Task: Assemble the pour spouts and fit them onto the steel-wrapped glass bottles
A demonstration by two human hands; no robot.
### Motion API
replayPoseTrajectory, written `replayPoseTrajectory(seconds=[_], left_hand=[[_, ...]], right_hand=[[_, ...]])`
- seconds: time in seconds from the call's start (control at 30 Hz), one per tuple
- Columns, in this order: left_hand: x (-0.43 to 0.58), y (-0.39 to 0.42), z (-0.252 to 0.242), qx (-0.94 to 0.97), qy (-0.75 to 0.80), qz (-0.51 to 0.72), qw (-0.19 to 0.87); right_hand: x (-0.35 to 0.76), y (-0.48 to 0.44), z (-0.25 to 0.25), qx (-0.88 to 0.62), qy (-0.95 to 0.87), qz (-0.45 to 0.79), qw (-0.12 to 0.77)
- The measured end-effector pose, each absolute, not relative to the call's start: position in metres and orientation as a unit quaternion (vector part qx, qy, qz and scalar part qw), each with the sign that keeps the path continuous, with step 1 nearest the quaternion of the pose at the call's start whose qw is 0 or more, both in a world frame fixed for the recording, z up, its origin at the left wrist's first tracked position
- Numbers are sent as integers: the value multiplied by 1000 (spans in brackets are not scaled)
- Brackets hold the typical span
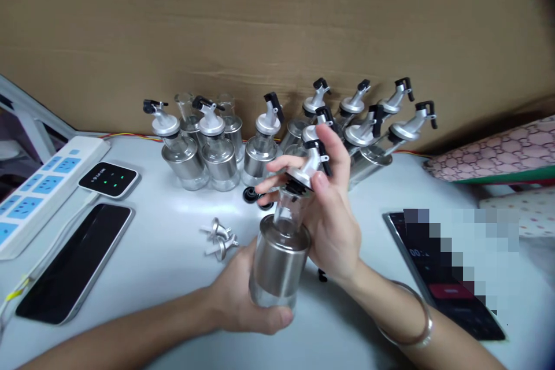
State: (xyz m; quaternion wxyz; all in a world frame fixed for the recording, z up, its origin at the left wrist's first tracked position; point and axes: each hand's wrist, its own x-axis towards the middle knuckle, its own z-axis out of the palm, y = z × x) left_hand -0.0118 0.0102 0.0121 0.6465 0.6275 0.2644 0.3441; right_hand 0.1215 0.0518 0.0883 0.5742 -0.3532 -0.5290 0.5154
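Note:
My left hand [243, 289] is wrapped round the lower body of a glass bottle [281, 263] with a brushed metal sleeve, held slightly tilted above the table. At its mouth, my right hand [333, 219] grips a silver pour spout [307, 170] with a black lever between thumb and fingers. The spout's black ribbed stopper sits at the neck; how deep it goes in I cannot tell. Behind my hands stand several similar bottles [221, 159], most with spouts fitted. Two loose silver spout pieces [221, 238] and black round caps [250, 195] lie on the table.
On the left are a white power strip [43, 185], a small black-topped device [109, 179] and a phone [78, 263]. Another phone [451, 295] lies at the right, near pink patterned rolls [494, 144]. A small black part [322, 275] rests below my right hand. Cardboard [260, 23] stands behind.

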Motion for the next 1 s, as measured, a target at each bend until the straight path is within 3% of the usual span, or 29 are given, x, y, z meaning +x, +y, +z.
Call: replayPoseTrajectory(seconds=[0.27, 0.63, 0.83, 1.0], left_hand=[[-12, 10, 7, 632, 227, 375, 640], [-11, 10, 11, 613, 217, 377, 659], [-12, 10, 14, 620, 209, 371, 659], [-13, 9, 12, 640, 192, 427, 609]], right_hand=[[117, 46, 83, -275, -478, 545, 631], [113, 44, 82, -305, -458, 529, 646], [117, 38, 69, -285, -529, 491, 631], [117, 26, 67, -317, -643, 430, 549]])
